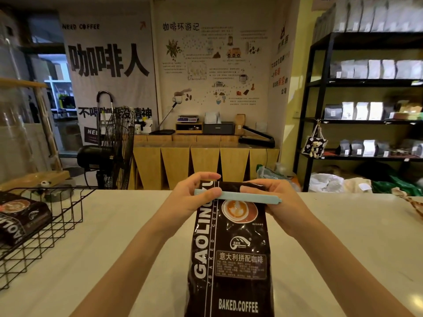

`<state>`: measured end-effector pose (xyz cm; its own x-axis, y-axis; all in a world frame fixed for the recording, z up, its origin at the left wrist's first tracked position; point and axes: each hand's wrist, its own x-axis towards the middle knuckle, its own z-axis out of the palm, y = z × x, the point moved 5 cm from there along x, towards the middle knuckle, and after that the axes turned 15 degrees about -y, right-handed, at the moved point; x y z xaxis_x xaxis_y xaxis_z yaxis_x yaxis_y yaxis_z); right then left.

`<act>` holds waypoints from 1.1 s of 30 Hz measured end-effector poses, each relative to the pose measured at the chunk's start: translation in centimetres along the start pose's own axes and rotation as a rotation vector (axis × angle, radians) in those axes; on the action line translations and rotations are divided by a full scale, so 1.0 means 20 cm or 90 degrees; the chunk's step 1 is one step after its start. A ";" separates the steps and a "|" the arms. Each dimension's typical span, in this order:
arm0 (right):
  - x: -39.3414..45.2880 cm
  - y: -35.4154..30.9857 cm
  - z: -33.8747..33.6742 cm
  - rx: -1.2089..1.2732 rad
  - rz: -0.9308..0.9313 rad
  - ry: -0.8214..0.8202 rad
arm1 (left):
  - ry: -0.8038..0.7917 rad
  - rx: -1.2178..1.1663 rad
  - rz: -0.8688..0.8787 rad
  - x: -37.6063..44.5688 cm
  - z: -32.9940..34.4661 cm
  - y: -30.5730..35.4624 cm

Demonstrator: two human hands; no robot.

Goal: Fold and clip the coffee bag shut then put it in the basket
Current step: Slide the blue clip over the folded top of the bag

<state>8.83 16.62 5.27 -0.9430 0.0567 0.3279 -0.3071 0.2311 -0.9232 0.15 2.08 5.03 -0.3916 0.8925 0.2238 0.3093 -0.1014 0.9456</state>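
Note:
A tall dark brown coffee bag [231, 255] stands upright on the pale counter in front of me, its top folded over. A light blue clip [249, 199] lies across the fold, horizontal. My left hand [194, 195] pinches the clip's left end and the bag's top corner. My right hand [279, 202] grips the folded top and the clip's right end, thumb pressed on the fold. A black wire basket [57, 216] sits at the left of the counter, well apart from both hands.
Another dark coffee bag [20, 218] lies inside the basket. The white counter [343, 236] stretches to both sides. A standing fan [114, 147] and wooden cabinets are behind the counter. Black shelves [366, 120] with bags stand at the right.

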 end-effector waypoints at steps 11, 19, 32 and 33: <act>0.01 -0.07 -0.01 -0.141 -0.040 -0.052 | 0.007 -0.033 0.035 -0.01 0.04 0.02; -0.03 -0.11 -0.08 -0.136 0.055 -0.108 | -0.004 -0.013 0.037 0.01 0.07 0.06; -0.07 -0.10 -0.07 0.015 0.145 -0.094 | 0.075 -0.062 0.033 -0.01 0.06 0.06; -0.07 -0.10 -0.07 0.013 0.140 -0.102 | 0.079 -0.064 0.034 -0.01 0.06 0.06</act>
<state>10.92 17.41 6.96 -0.9951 -0.0514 0.0843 -0.0933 0.2109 -0.9730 1.61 2.32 5.83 -0.4825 0.8244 0.2960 0.2466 -0.1964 0.9490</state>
